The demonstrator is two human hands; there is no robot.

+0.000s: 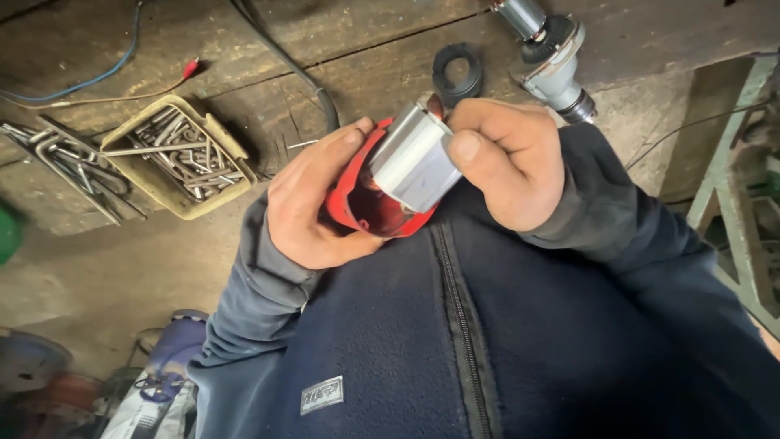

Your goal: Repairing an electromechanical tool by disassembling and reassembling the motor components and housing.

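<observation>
A: Where the dark blue zip jacket [487,341] fills the near view, both hands meet just above its zipper, approx. centre of frame. What's each one got?

B: Left hand [313,207] is wrapped round a red plastic housing [361,203], fingers curled under it, thumb up along its rim at 12 o'clock. Open mouth of the housing faces the camera, inside looks dark red. Right hand [508,158] is clenched on a silver metal cylinder [414,158], thumb pressed flat on its side, other fingers behind.

A: Cylinder in or out of the housing?

B: Lower end sits in the housing mouth, rest sticks out toward 1 o'clock. Can't tell how deep it goes. Both hands gripping, neither slack.

A: Further out?

B: Worn wooden workbench [97,268] beyond the hands. At 9 o'clock from the hands, a beige tray [175,154] full of hex keys, tilted, w/ more loose hex keys [65,162] just beside it at its own 9. Black ring [457,71] lies at 12 o'clock, near the right knuckles but apart. At 1 o'clock, a grey drill gearbox w/ chuck [556,61], lying on the bench, chuck end pointing toward the right hand.

A: Far edge?

B: Blue wire [89,81] and a thin lead w/ a red clip [189,68] at 10 o'clock, black cable [301,73] running from 12 down toward the left hand. Green metal frame [731,179] at 3 o'clock.
</observation>
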